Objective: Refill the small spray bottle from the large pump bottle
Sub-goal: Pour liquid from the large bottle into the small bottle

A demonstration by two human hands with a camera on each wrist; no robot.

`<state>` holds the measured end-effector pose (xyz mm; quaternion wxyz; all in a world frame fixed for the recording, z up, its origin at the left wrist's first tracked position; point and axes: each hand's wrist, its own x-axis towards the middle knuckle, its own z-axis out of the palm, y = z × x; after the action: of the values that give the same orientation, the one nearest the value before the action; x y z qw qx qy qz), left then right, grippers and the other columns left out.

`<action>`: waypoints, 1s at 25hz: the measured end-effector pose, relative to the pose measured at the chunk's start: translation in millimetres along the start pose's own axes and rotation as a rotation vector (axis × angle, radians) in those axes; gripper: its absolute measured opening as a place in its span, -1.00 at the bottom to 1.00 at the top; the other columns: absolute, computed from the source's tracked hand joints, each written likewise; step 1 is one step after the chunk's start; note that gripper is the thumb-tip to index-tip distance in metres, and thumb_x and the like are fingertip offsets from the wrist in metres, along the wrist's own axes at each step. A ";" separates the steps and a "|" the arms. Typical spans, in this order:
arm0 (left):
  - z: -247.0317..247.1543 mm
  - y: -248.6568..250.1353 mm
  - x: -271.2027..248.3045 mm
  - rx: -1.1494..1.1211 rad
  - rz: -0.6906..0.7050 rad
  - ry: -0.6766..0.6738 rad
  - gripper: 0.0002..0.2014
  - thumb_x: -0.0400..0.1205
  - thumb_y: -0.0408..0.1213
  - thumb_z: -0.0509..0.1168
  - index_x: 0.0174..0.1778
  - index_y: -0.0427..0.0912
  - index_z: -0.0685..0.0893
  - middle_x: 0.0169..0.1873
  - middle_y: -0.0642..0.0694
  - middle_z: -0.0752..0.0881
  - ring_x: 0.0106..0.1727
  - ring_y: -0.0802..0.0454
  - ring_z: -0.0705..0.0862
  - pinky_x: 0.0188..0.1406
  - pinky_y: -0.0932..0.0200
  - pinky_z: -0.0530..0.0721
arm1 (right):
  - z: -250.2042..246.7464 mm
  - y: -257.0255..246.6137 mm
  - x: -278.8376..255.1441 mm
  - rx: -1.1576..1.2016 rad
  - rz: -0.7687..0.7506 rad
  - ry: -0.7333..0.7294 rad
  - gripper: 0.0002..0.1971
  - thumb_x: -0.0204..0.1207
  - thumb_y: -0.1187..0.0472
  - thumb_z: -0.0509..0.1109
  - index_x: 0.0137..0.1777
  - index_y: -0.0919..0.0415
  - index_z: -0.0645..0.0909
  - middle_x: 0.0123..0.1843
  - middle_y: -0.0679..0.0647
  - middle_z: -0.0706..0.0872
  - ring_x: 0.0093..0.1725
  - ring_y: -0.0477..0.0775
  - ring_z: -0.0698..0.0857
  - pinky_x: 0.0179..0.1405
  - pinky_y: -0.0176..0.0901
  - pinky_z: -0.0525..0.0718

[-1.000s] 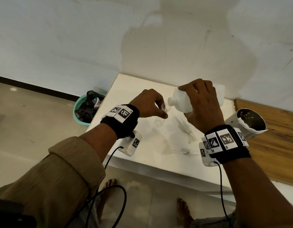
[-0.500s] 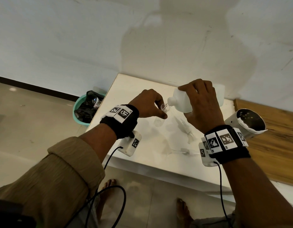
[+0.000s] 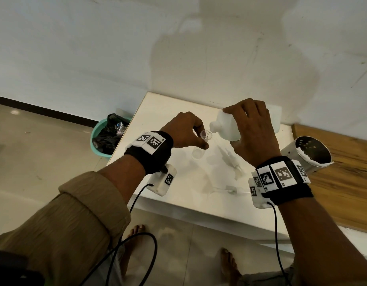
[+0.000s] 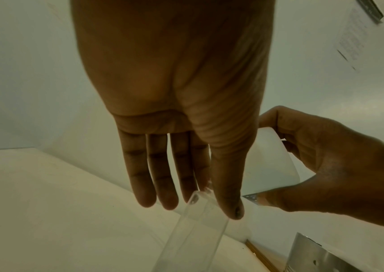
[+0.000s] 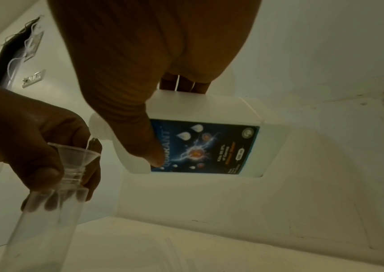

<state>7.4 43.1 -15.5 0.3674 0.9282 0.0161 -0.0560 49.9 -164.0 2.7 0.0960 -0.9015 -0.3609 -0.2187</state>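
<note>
My left hand pinches the neck of the small clear spray bottle, which stands upright on the white table. A clear funnel sits in the bottle's neck. My right hand grips the large white bottle, tipped on its side with its open mouth just above the funnel. A thin stream runs from the mouth into the funnel. The large bottle's blue label faces the right wrist view. From the left wrist, the small bottle shows below my thumb.
A white pump head with its tube and a small spray head lie on the table near my right wrist. A metal cylinder lies at the table's right edge beside a wooden surface. A green bin stands on the floor at the left.
The large bottle's mouth has come slightly closer to the funnel. Both hands otherwise keep their places and grips.
</note>
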 end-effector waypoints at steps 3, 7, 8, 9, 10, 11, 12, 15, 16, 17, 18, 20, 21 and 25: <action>-0.1 -0.5 0.1 0.007 0.000 0.001 -0.68 0.30 -0.03 0.65 -0.14 -0.08 0.80 -0.15 0.12 0.72 -0.23 0.30 0.59 -0.26 0.24 0.50 | 0.0 0.0 0.0 0.001 0.001 0.000 -0.34 0.12 0.37 0.61 0.28 0.14 0.56 0.19 0.13 0.55 0.21 0.22 0.46 0.11 -0.03 0.44; -0.1 -0.9 0.0 0.009 -0.001 -0.007 -0.69 0.31 -0.03 0.65 -0.13 -0.07 0.80 -0.20 0.16 0.71 -0.24 0.32 0.57 -0.26 0.24 0.49 | -0.2 -0.6 0.0 0.008 0.003 0.003 -0.34 0.11 0.39 0.58 0.28 0.15 0.57 0.18 0.13 0.55 0.20 0.22 0.47 0.12 -0.03 0.43; -0.1 -0.8 -0.1 0.011 -0.001 -0.008 -0.69 0.31 -0.03 0.65 -0.14 -0.07 0.80 -0.19 0.16 0.70 -0.23 0.31 0.57 -0.26 0.24 0.49 | -0.3 -0.5 0.1 0.009 0.003 0.004 -0.34 0.11 0.39 0.58 0.28 0.15 0.57 0.18 0.14 0.55 0.19 0.22 0.47 0.12 -0.03 0.43; -0.1 -0.9 0.0 0.011 -0.002 -0.010 -0.70 0.31 -0.03 0.65 -0.14 -0.06 0.80 -0.18 0.16 0.70 -0.23 0.31 0.57 -0.25 0.23 0.49 | -0.1 -0.4 0.1 0.010 0.002 0.006 -0.34 0.11 0.39 0.58 0.28 0.15 0.57 0.18 0.14 0.55 0.19 0.22 0.47 0.12 -0.03 0.43; 0.1 -1.1 0.0 0.011 -0.003 -0.012 -0.70 0.31 -0.03 0.65 -0.14 -0.06 0.80 -0.18 0.16 0.70 -0.23 0.31 0.57 -0.24 0.23 0.50 | 0.0 -0.2 0.1 0.009 0.002 0.007 -0.34 0.11 0.39 0.58 0.28 0.15 0.57 0.18 0.14 0.55 0.19 0.22 0.47 0.12 -0.04 0.43; 0.3 -1.3 0.0 0.011 -0.005 -0.014 -0.70 0.31 -0.04 0.65 -0.14 -0.06 0.80 -0.19 0.16 0.70 -0.23 0.31 0.57 -0.23 0.22 0.50 | 0.2 0.0 0.1 0.008 0.003 0.007 -0.34 0.11 0.39 0.58 0.28 0.15 0.57 0.18 0.13 0.55 0.19 0.22 0.47 0.12 -0.04 0.43; 0.4 -1.3 -0.2 0.012 -0.006 -0.015 -0.70 0.31 -0.04 0.65 -0.14 -0.06 0.80 -0.19 0.16 0.69 -0.23 0.30 0.57 -0.22 0.22 0.51 | 0.4 0.0 0.0 0.008 0.003 0.006 -0.34 0.11 0.38 0.59 0.28 0.14 0.57 0.19 0.13 0.55 0.20 0.22 0.47 0.12 -0.04 0.43; 1.0 -1.9 0.1 0.008 -0.012 -0.013 -0.68 0.30 -0.03 0.65 -0.12 -0.07 0.80 -0.11 0.09 0.71 -0.23 0.28 0.57 -0.19 0.20 0.53 | 0.5 -0.3 0.1 0.011 0.001 0.008 -0.34 0.12 0.38 0.59 0.28 0.14 0.56 0.18 0.13 0.55 0.19 0.21 0.47 0.12 -0.03 0.45; 1.4 -1.8 -0.1 0.007 -0.013 -0.012 -0.67 0.30 -0.03 0.65 -0.12 -0.08 0.80 -0.09 0.08 0.71 -0.23 0.29 0.57 -0.19 0.20 0.53 | 0.4 -0.5 0.0 0.010 0.000 0.007 -0.34 0.12 0.38 0.59 0.28 0.14 0.56 0.18 0.13 0.55 0.19 0.21 0.47 0.11 -0.02 0.45; 1.8 -1.9 -0.1 0.006 -0.014 -0.013 -0.67 0.30 -0.03 0.65 -0.12 -0.08 0.80 -0.09 0.07 0.71 -0.23 0.29 0.57 -0.19 0.20 0.52 | 0.4 -0.6 0.0 0.008 -0.001 0.005 -0.34 0.12 0.38 0.59 0.28 0.13 0.56 0.18 0.13 0.55 0.19 0.22 0.47 0.11 -0.02 0.45; 2.1 -1.7 -0.2 0.005 -0.012 -0.015 -0.67 0.30 -0.03 0.65 -0.11 -0.08 0.80 -0.09 0.07 0.72 -0.23 0.29 0.57 -0.19 0.21 0.52 | 0.5 -0.4 0.1 0.005 -0.002 0.003 -0.34 0.12 0.38 0.59 0.28 0.13 0.56 0.18 0.13 0.55 0.19 0.22 0.47 0.11 -0.02 0.45; 2.7 -1.1 -0.6 0.001 -0.009 -0.019 -0.67 0.31 -0.04 0.65 -0.12 -0.09 0.80 -0.10 0.07 0.72 -0.23 0.30 0.57 -0.22 0.23 0.50 | 0.8 -0.1 -0.3 0.002 -0.002 -0.001 -0.33 0.11 0.38 0.59 0.29 0.13 0.56 0.18 0.13 0.55 0.19 0.22 0.47 0.11 -0.02 0.45; 2.7 -0.9 -0.8 0.001 -0.007 -0.021 -0.68 0.31 -0.04 0.65 -0.12 -0.09 0.80 -0.11 0.08 0.72 -0.24 0.30 0.57 -0.25 0.25 0.49 | 1.0 -0.1 -0.5 0.002 -0.001 -0.002 -0.33 0.11 0.38 0.59 0.29 0.13 0.56 0.19 0.13 0.55 0.20 0.22 0.47 0.12 -0.03 0.45; 3.0 -1.7 -0.3 0.004 -0.008 -0.023 -0.68 0.32 -0.05 0.65 -0.11 -0.09 0.80 -0.09 0.07 0.72 -0.24 0.30 0.56 -0.28 0.27 0.47 | 0.6 0.4 -0.1 0.006 0.002 0.004 -0.33 0.10 0.39 0.58 0.29 0.13 0.56 0.19 0.12 0.55 0.20 0.21 0.47 0.12 -0.04 0.43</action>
<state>6.7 42.3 -18.8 0.3655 0.9282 0.0157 -0.0682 50.3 -164.1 2.1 0.0995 -0.9013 -0.3602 -0.2192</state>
